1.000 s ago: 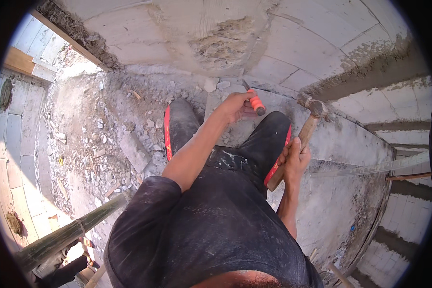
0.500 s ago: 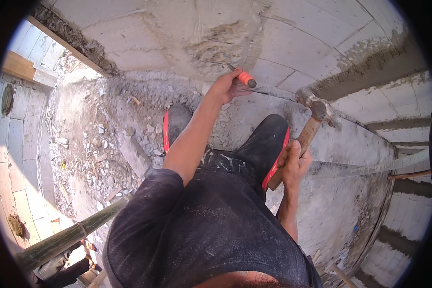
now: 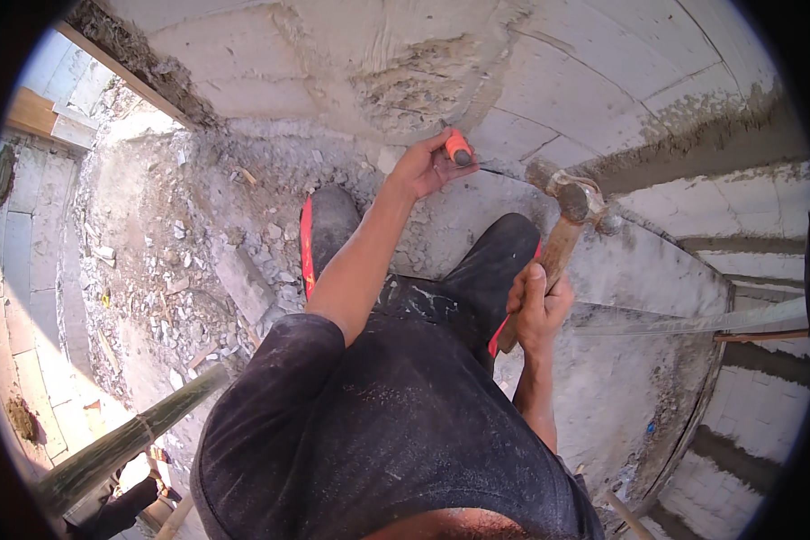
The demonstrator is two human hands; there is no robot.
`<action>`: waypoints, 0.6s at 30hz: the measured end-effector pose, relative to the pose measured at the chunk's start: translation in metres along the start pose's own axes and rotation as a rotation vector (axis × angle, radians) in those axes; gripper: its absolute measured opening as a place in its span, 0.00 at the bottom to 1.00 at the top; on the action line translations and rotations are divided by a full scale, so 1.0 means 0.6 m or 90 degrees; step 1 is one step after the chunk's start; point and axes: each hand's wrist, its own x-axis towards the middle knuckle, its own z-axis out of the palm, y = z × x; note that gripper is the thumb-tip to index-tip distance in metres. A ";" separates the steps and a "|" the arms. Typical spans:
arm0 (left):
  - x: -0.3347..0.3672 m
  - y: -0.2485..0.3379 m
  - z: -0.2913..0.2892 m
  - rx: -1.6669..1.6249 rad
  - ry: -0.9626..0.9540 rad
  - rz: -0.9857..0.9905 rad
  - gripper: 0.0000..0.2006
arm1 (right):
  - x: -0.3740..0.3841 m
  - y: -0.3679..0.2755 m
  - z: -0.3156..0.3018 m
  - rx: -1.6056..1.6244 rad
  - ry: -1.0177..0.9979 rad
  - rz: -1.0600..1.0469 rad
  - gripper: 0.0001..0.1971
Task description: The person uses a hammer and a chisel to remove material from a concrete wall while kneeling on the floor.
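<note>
My left hand [image 3: 426, 166] is closed round the orange grip of a chisel [image 3: 457, 144] at the foot of the wall. The chisel's dark struck end faces back toward me, and its tip meets the lower edge of a rough, chipped patch [image 3: 414, 90] in the plaster. To the right, my right hand [image 3: 542, 304] wraps the wooden handle of a hammer [image 3: 562, 247]. The hammer's worn metal head is raised, to the right of the chisel and apart from it.
Both my dark boots [image 3: 335, 220] stand on the dusty floor below the wall. Broken rubble [image 3: 189, 270] covers the ground at left. A bamboo pole [image 3: 135, 441] slants in at lower left. A pale block wall [image 3: 756, 207] with mortar bands rises at right.
The hammer and my right hand have come slightly left, nearer the chisel. My left hand keeps its hold on the chisel with little movement. The view has shifted slightly.
</note>
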 end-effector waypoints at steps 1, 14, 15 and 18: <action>0.000 -0.004 -0.003 -0.010 -0.007 0.012 0.15 | 0.001 -0.002 0.002 -0.003 -0.005 -0.005 0.15; -0.012 -0.015 -0.027 -0.107 -0.086 0.060 0.15 | 0.017 0.010 0.006 -0.113 -0.041 -0.189 0.13; -0.012 -0.016 -0.029 -0.111 -0.085 0.061 0.15 | 0.019 0.011 0.005 -0.141 -0.042 -0.245 0.13; -0.013 -0.017 -0.028 -0.128 -0.094 0.061 0.15 | 0.025 0.019 -0.002 -0.190 -0.049 -0.322 0.14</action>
